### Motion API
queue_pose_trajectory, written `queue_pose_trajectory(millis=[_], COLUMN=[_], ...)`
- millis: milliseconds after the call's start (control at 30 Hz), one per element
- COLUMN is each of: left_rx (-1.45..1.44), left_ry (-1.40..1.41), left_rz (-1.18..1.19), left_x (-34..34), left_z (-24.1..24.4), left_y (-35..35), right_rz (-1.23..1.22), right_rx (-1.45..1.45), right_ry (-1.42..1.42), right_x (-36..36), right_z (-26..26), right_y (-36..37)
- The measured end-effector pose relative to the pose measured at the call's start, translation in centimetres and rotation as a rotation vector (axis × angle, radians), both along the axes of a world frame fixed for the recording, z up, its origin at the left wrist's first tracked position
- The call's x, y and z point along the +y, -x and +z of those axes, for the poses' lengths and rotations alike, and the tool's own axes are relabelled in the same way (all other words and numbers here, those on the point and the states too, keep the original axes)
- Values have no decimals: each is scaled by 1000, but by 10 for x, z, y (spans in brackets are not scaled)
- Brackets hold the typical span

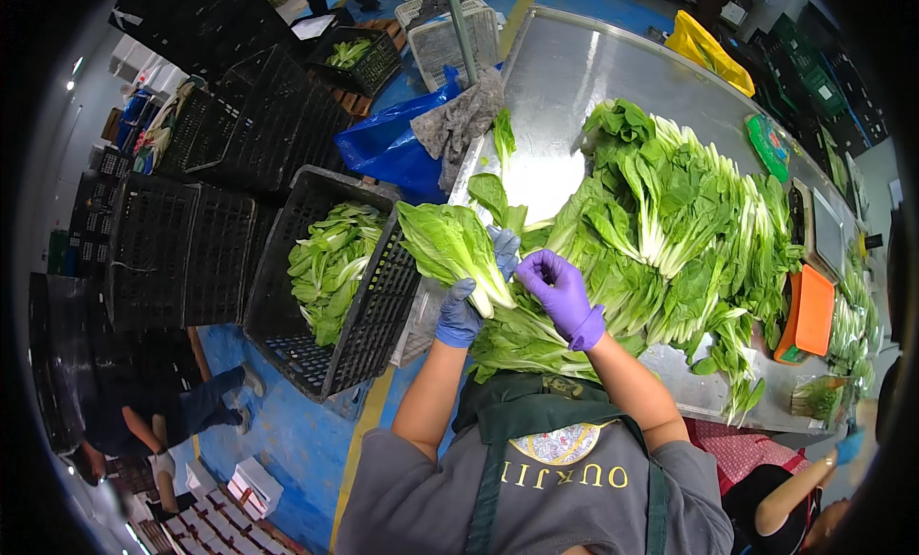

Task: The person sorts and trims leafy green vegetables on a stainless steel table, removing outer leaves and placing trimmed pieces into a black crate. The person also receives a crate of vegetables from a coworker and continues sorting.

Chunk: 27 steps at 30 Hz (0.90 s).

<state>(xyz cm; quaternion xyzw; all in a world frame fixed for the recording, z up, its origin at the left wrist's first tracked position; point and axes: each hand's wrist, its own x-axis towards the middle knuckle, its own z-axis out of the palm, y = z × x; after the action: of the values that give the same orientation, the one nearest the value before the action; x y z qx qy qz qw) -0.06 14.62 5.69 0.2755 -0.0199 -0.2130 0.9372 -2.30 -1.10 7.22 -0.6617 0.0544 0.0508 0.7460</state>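
Observation:
My left hand [459, 317], in a blue glove, grips a head of leafy greens [454, 243] by its pale stalk end. Its thumb lies in front, and blue-gloved fingers show past the far side of the leaves. Close to the right of the stalks is my right hand [556, 289], in a purple glove, with fingers curled and thumb bent in. Whether anything thin sits between those fingertips cannot be made out. Under and beyond both hands, a large heap of leafy greens [675, 203] with white stalks covers much of the metal table [553, 67].
Left of the table stands a black plastic crate [327, 372] partly filled with leaves [337, 268]. A blue plastic bag [391, 142] and grey cloth [463, 124] hang by a pole. Scales [826, 232] and an orange tray [808, 311] sit right. Other people work on both sides.

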Motion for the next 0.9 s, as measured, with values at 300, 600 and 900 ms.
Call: queue_pose_trajectory(millis=[300, 600, 900], left_rx=[-89, 76, 138], left_ry=[-33, -20, -173], left_rz=[-82, -202, -148], left_x=[-7, 7, 4], left_z=[-12, -68, -71], left_y=[-12, -9, 1], right_rz=[12, -49, -90], right_rx=[-401, -341, -69], right_ry=[699, 617, 276], right_x=[2, 3, -4], right_z=[12, 39, 10], right_y=[10, 12, 4])
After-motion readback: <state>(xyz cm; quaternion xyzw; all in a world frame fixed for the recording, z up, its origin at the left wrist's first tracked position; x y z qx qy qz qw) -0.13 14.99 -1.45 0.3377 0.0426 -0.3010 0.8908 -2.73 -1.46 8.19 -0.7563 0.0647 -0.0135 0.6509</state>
